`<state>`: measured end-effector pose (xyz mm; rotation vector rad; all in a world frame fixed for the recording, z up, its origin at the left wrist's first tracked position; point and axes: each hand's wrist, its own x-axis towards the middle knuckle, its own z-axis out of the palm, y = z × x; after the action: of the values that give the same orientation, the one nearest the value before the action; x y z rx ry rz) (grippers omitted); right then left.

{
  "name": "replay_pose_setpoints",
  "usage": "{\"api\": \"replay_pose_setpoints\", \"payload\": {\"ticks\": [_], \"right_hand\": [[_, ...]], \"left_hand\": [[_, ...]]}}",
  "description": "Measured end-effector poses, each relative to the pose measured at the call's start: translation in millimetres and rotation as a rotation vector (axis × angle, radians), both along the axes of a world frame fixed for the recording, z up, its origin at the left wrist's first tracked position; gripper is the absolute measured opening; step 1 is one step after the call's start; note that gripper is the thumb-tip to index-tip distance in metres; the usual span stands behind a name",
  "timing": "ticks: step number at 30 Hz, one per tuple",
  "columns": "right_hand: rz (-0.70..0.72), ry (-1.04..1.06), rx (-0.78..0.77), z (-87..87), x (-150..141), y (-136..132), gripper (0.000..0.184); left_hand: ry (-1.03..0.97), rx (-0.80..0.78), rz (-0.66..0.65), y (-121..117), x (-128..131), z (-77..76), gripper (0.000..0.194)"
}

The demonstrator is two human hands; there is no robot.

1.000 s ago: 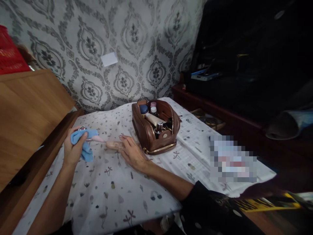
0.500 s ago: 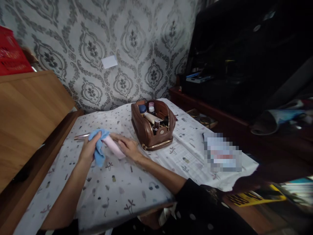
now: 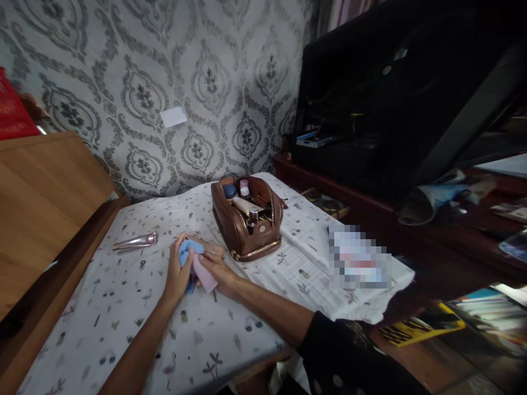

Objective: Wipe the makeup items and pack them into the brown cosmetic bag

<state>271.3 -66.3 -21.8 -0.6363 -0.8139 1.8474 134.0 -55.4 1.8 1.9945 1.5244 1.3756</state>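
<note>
My left hand (image 3: 180, 269) is closed around a light blue cloth (image 3: 190, 250), pressing it over one end of a pink tube (image 3: 206, 277). With my right hand (image 3: 220, 272) I grip the same tube from the right side. Just behind my fingers a beige tube-like item (image 3: 212, 249) lies on the cloth-covered table, partly hidden. Left of my hands rests a shiny rose-coloured tube (image 3: 138, 241). Beyond my right hand stands an open brown toiletry bag (image 3: 247, 241), packed with a cream tube (image 3: 246, 206), a blue-capped container (image 3: 229, 191) and small bottles.
The table has a white patterned cloth (image 3: 135, 291). A blurred-out packet (image 3: 360, 258) lies near its right edge. At left is a wooden panel (image 3: 49, 192), at back a patterned wall. A large black television (image 3: 370, 109) stands on a dark red cabinet at right.
Both hands have moved right and slightly down with the pink tube and cloth, toward the bag's near side. The rose-coloured tube is now fully exposed. The camera view has shifted slightly.
</note>
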Motion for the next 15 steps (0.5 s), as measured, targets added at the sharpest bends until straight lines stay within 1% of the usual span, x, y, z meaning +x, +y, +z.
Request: {"api": "replay_pose_setpoints", "payload": {"ticks": [4,6,9,11,12,15], "right_hand": [[-0.061,0.074,-0.012,3.4,-1.4,1.3,0.037],[-0.079,0.118,-0.032,5.8,0.5,2.1,0.033],[-0.120,0.143,-0.087,6.9,4.1,4.3,0.031],[-0.135,0.132,-0.102,6.0,5.8,5.6,0.029],[-0.136,0.118,-0.098,5.4,6.3,6.0,0.028],[-0.112,0.042,-0.007,4.3,6.0,5.2,0.032]], "left_hand": [[0.164,0.050,-0.025,-11.5,8.9,-9.9,0.061],[0.246,0.087,-0.045,-16.3,11.9,-10.8,0.066],[0.384,0.197,-0.129,-21.3,15.3,-9.1,0.072],[0.444,0.259,-0.180,-22.7,17.7,-7.5,0.069],[0.457,0.277,-0.181,-22.6,18.8,-6.8,0.065],[0.436,0.269,-0.095,-19.9,20.2,-4.2,0.052]]}}
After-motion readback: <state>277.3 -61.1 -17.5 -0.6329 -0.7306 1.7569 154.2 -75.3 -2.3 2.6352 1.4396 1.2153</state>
